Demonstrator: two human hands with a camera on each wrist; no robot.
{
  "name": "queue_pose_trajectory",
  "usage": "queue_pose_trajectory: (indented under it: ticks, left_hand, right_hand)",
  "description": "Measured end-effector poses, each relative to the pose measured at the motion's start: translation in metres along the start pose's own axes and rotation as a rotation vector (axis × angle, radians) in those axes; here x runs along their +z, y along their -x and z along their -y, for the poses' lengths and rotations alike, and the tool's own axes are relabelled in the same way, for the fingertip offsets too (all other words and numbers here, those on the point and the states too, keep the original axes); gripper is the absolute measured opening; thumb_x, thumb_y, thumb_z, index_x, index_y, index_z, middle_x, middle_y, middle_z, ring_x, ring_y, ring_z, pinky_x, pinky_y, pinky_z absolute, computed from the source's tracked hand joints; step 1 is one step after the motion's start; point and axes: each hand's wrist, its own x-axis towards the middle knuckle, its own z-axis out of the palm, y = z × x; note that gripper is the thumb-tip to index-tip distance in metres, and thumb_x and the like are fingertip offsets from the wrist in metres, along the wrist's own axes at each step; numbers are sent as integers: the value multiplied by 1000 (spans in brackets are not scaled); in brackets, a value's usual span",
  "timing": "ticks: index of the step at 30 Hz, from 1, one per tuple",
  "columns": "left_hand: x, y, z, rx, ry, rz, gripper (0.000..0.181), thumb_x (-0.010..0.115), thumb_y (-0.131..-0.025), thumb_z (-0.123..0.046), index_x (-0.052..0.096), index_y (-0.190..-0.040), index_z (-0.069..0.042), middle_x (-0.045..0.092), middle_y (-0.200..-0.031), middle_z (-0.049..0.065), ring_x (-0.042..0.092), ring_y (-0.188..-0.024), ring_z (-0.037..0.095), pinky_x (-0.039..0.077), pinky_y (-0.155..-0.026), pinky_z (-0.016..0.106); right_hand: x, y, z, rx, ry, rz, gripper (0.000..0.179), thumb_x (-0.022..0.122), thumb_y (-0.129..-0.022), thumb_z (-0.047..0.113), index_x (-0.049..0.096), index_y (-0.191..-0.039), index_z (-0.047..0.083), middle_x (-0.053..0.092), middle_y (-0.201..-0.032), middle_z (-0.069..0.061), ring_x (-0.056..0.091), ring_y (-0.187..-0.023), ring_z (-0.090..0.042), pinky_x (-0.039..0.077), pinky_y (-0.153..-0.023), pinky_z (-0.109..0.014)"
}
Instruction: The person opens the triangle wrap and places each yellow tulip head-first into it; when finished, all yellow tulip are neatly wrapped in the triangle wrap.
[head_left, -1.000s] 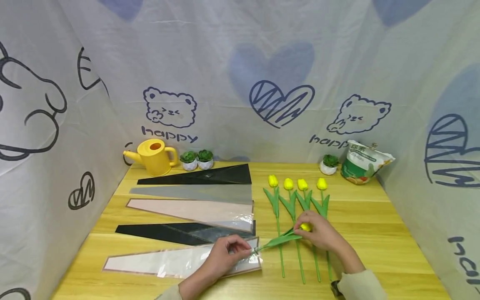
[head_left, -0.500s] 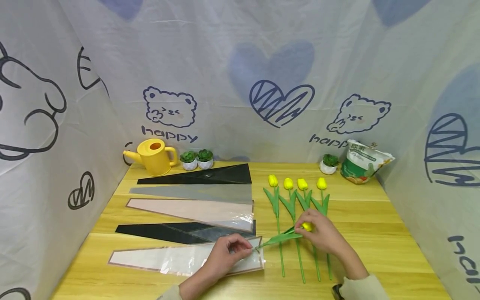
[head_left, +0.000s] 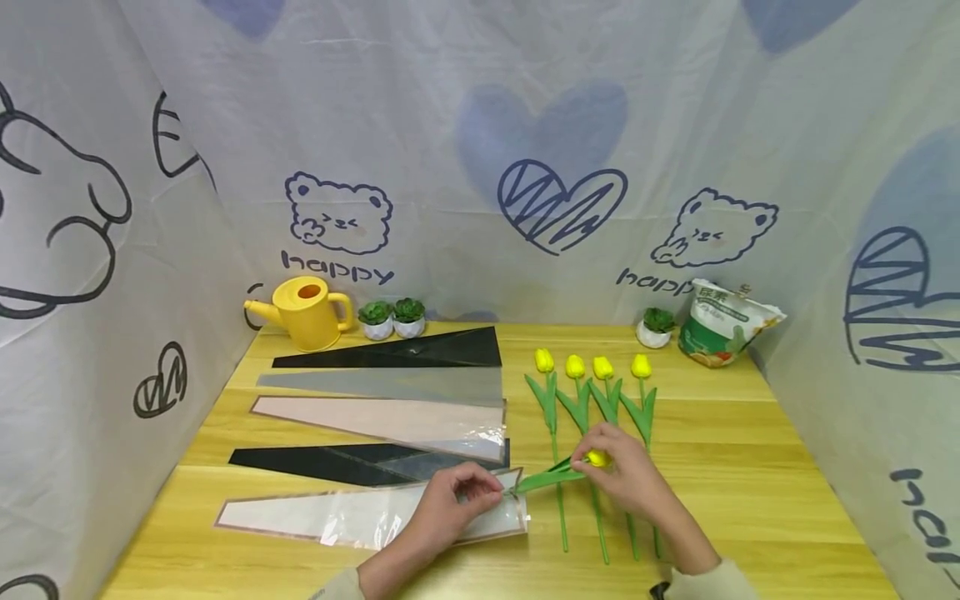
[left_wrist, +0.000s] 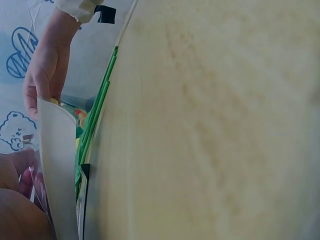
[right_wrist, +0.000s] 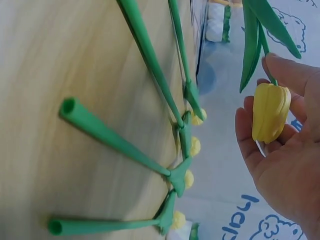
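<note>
My left hand (head_left: 447, 507) pinches the wide end of a white, clear-edged flower sleeve (head_left: 360, 518) and holds it above the table. In the left wrist view the sleeve (left_wrist: 57, 150) bulges open at its mouth. My right hand (head_left: 624, 473) pinches a yellow artificial tulip (right_wrist: 270, 112) by the stem just below its bloom, and the bloom hangs in the palm. Its green leaves (head_left: 551, 478) point left towards the sleeve's mouth. The lower stem runs in at that mouth and is lost to sight behind the left fingers and the sleeve.
Several yellow tulips (head_left: 551, 417) lie in a row on the right. More sleeves, black (head_left: 322, 463), pink (head_left: 375, 417) and grey (head_left: 390, 385), lie on the left. Behind stand a yellow watering can (head_left: 311, 315), small potted succulents (head_left: 408, 318) and a green-white bag (head_left: 720, 325).
The right hand has moved left with the tulip, bringing its leaves closer to the sleeve's mouth. The sleeve shifted slightly right earlier on. The left hand stays nearly in place.
</note>
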Motion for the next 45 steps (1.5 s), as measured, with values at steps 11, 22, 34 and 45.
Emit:
queue_pose_trajectory:
  ticks: [11, 22, 34, 45]
  left_hand:
    - [1, 2, 0, 4, -9, -2, 9, 83, -88, -19, 78, -95, -16, 73, -87, 5, 59, -75, 5, 49, -69, 19]
    - [4, 0, -1, 7, -23, 1, 9, 83, -88, -21, 78, -95, -18, 73, -87, 3, 59, -74, 4, 49, -68, 19]
    - [2, -8, -3, 33, -30, 1, 8, 83, -88, -18, 78, -95, -17, 73, -87, 3, 60, -75, 5, 50, -69, 20]
    - [3, -9, -4, 34, -40, -2, 8, 83, -89, -18, 78, -95, -18, 74, -89, 1, 61, -76, 5, 51, -71, 21]
  right_hand:
    - [17, 5, 11, 43, -31, 5, 10, 80, -89, 19, 74, -87, 26, 64, -101, 11, 64, -101, -14, 54, -91, -33]
    - [31, 4, 18, 102, -37, 14, 12, 81, -89, 19, 73, -86, 28, 64, -99, 13, 62, -101, -12, 54, -93, -33]
    - [40, -1, 27, 137, -38, -4, 14, 82, -88, 16, 74, -85, 27, 64, -97, 13, 63, -101, -12, 52, -93, -36]
    - [44, -1, 30, 137, -29, -5, 13, 82, -88, 18, 74, -85, 28, 63, -96, 14, 62, -99, -11, 52, -93, -37]
